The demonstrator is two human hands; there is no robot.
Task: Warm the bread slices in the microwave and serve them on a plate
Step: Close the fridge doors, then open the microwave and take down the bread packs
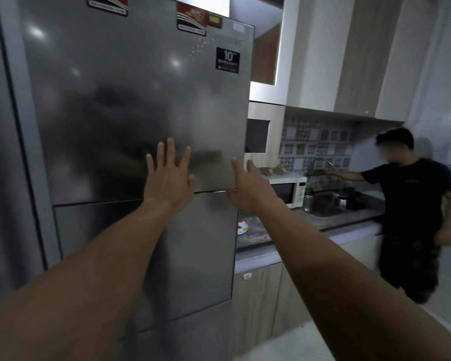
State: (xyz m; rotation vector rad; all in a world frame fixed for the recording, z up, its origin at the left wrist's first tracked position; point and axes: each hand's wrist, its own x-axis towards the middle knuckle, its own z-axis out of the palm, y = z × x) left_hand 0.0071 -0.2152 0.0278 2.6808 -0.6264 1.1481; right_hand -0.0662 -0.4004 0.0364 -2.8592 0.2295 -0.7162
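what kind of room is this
Most likely a home kitchen: a tall brushed-steel fridge, a white countertop microwave, and a steel sink with a curved metal tap set in a dark counter.

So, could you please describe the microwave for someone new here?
Start at the tall steel fridge. Just right of it, on the grey counter, stands the microwave, left of the sink. It alone there is a white box with a dark window.
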